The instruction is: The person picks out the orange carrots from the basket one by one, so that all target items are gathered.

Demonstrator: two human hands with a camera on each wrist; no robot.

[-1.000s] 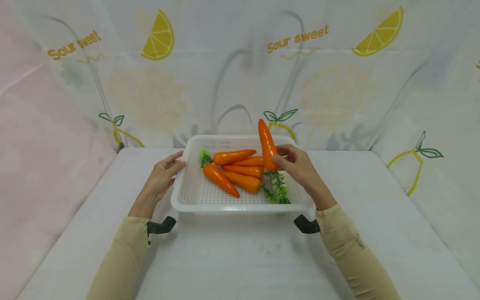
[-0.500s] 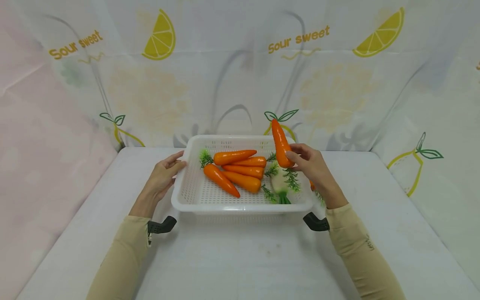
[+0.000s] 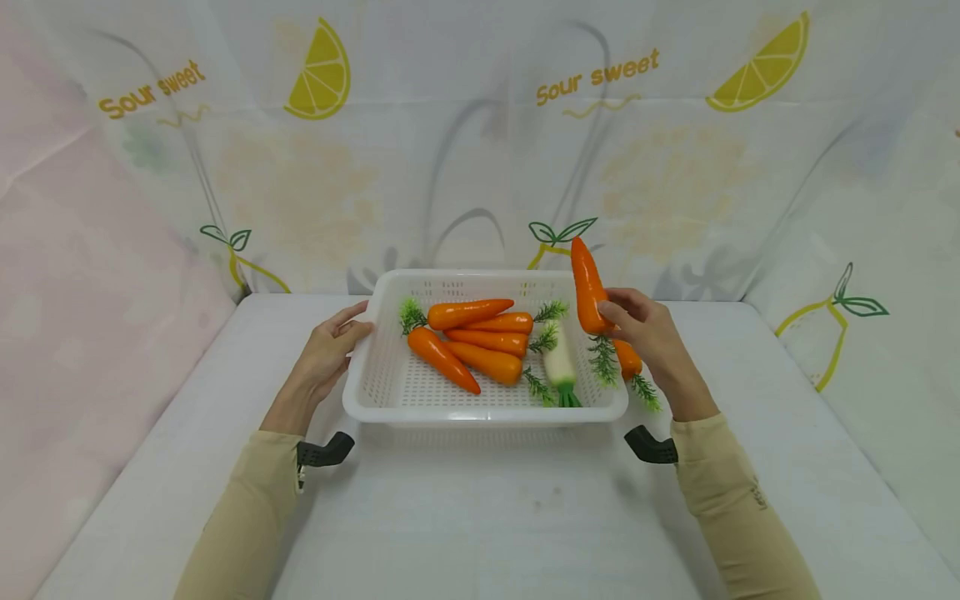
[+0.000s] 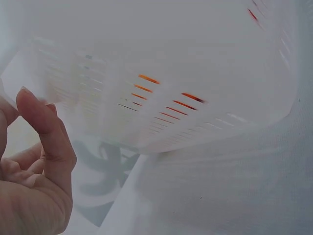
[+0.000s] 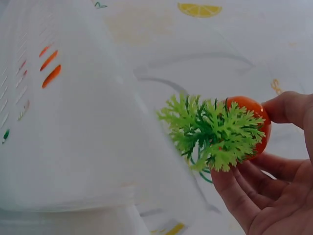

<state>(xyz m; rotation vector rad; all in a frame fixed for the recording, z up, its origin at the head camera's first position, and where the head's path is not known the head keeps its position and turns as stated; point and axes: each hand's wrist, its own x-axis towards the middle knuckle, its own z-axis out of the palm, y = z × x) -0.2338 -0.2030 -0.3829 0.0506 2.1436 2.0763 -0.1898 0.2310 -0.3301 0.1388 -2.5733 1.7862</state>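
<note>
A white plastic basket holds several orange carrots and a white radish with a green stem. My left hand pinches the basket's left rim between thumb and fingers; the left wrist view shows that hand beside the pale basket wall. With my right hand I hold one carrot above the basket's right rim, its tip up and its leaves hanging down. In the right wrist view, thumb and fingers of the right hand grip the carrot's leafy end.
Another carrot lies on the white table just right of the basket, partly hidden by my right hand. A printed cloth with lemon slices hangs behind the table.
My right hand has carried the carrot rightward, from over the basket's inside to its right rim. The radish and the carrot outside are more visible. My left hand stays put.
</note>
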